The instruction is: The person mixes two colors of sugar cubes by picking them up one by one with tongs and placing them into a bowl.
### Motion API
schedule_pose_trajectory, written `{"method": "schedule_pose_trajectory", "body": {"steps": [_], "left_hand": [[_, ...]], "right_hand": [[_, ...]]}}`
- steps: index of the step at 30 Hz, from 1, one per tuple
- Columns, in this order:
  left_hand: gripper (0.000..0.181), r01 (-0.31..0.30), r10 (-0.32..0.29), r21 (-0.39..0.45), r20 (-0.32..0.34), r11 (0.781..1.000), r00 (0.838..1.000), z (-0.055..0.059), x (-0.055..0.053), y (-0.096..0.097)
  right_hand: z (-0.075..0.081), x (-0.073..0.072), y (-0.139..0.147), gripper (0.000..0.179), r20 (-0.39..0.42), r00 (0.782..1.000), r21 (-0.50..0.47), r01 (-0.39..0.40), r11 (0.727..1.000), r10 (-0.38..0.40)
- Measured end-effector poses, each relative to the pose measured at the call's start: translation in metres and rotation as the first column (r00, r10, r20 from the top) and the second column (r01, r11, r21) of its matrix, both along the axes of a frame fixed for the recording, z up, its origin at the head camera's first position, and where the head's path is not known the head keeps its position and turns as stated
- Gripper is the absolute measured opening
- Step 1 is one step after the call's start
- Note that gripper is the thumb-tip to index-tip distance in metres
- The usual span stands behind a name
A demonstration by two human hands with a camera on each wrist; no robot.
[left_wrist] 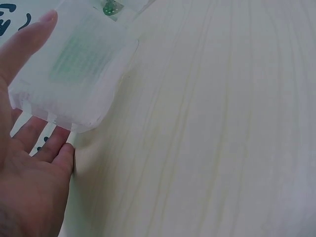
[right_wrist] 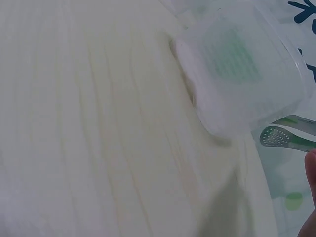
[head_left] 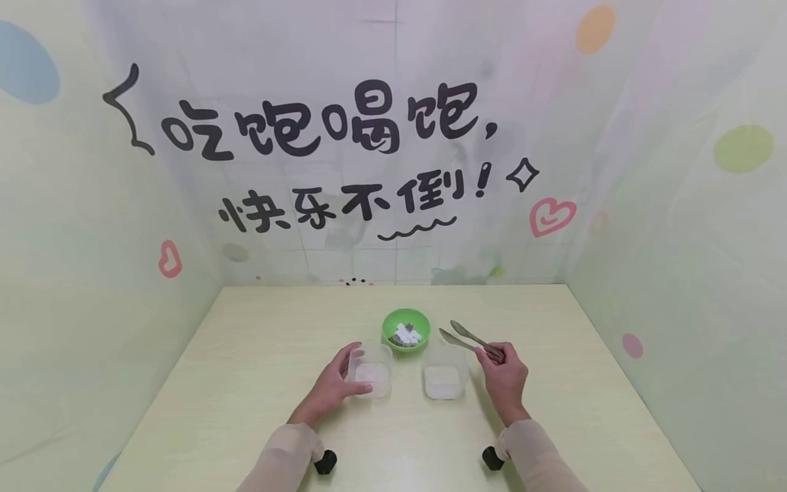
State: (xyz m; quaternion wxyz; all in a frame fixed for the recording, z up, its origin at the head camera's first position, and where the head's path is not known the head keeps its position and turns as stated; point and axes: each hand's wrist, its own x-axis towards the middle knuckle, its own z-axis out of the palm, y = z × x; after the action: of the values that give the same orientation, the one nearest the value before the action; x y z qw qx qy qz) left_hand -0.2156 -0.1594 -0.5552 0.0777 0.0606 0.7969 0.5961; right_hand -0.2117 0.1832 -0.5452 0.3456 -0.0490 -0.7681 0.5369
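Observation:
My left hand (head_left: 328,388) grips the left clear plastic container (head_left: 371,374), thumb on the near side and fingers around the far side. In the left wrist view, that container (left_wrist: 84,59) sits between the thumb and the fingers. My right hand (head_left: 507,379) holds a pair of metal tongs (head_left: 472,339), their arms spread apart and pointing toward the bowl. A perforated tip of the tongs (right_wrist: 275,137) shows in the right wrist view. Left of this hand stands a second clear container (head_left: 444,384). A green bowl (head_left: 387,326) behind both containers holds white and greyish pieces (head_left: 407,335).
The pale wood-grain table (head_left: 258,369) meets a printed back curtain (head_left: 332,260) with large dark lettering. Curtain walls also stand along the left and right. Black wrist mounts (head_left: 326,462) hang below both sleeves.

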Motion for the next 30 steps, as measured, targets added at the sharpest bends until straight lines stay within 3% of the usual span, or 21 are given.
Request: {"method": "schedule_pose_trajectory", "body": {"steps": [17,25,30], "left_hand": [[0.093,0.006,-0.006,-0.005,0.0,1.0,1.0,-0.001,-0.002,0.0],[0.091,0.004,-0.004,0.02,-0.005,1.0,1.0,-0.003,-0.002,0.0],[0.089,0.018,-0.018,0.018,0.005,1.0,1.0,0.018,0.009,0.002]], "right_hand": [[-0.013,0.0,0.01,0.024,0.128,0.991,0.041,0.039,0.998,-0.044],[-0.014,-0.001,0.013,0.028,0.283,0.958,0.134,0.016,0.991,-0.053],[-0.018,-0.002,0.017,0.03,0.378,0.925,0.167,-0.032,0.985,-0.035]]}}
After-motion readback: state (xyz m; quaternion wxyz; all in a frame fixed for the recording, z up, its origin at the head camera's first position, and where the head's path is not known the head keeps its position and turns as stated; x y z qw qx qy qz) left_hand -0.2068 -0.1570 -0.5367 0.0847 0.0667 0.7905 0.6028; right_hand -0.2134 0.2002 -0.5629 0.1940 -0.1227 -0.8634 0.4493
